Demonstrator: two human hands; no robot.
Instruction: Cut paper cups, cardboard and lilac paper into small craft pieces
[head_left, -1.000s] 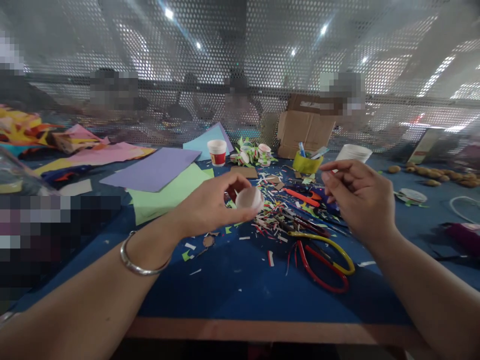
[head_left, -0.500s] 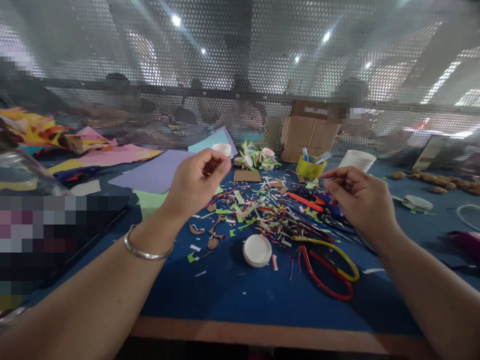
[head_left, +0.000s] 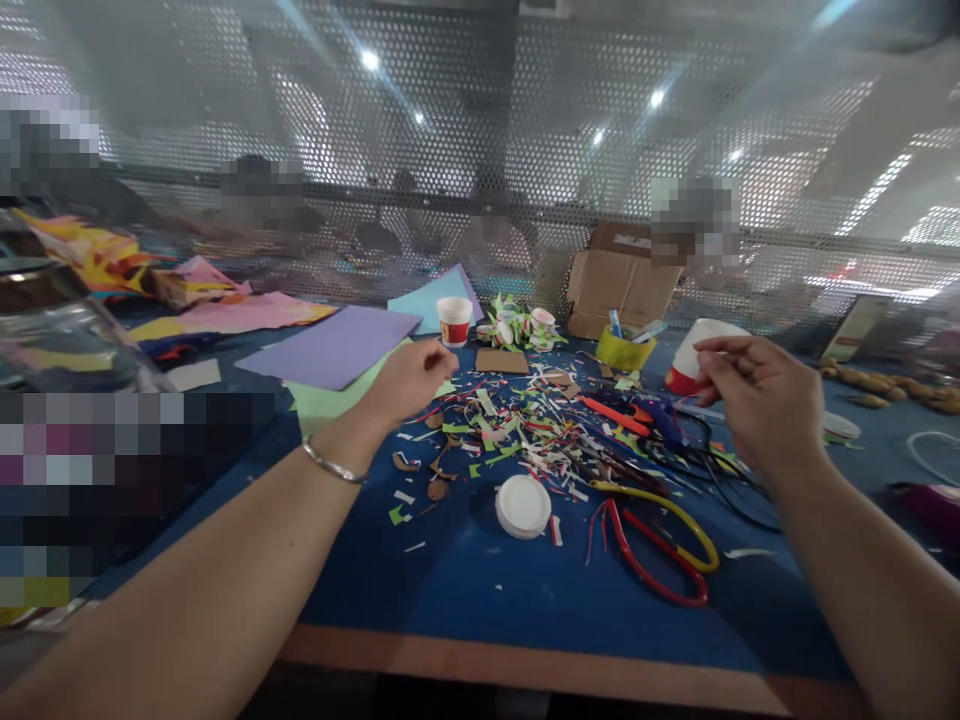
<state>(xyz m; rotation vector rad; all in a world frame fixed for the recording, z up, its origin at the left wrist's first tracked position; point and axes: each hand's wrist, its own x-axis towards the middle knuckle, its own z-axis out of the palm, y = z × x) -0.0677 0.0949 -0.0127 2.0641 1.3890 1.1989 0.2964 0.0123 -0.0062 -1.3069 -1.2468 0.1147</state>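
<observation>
My left hand hovers over the near edge of the green paper, its fingers curled together; whatever sits between the fingertips cannot be made out. Just beyond it stands a red and white paper cup. My right hand is raised at the right, thumb and forefinger pinched close together, in front of a stack of paper cups; anything in the pinch is too small to name. Between the hands lie paper scraps and a small white round paper piece, like a cup base.
Scissors with red and yellow handles lie near the front. A blue tool with a black cord, a yellow pen holder, a cardboard box and purple paper surround the scraps. A perforated metal screen stands behind.
My left hand has dropped slightly from in front of the paper cup, which now shows fully. My right hand has shifted right. The view has tilted up a little.
</observation>
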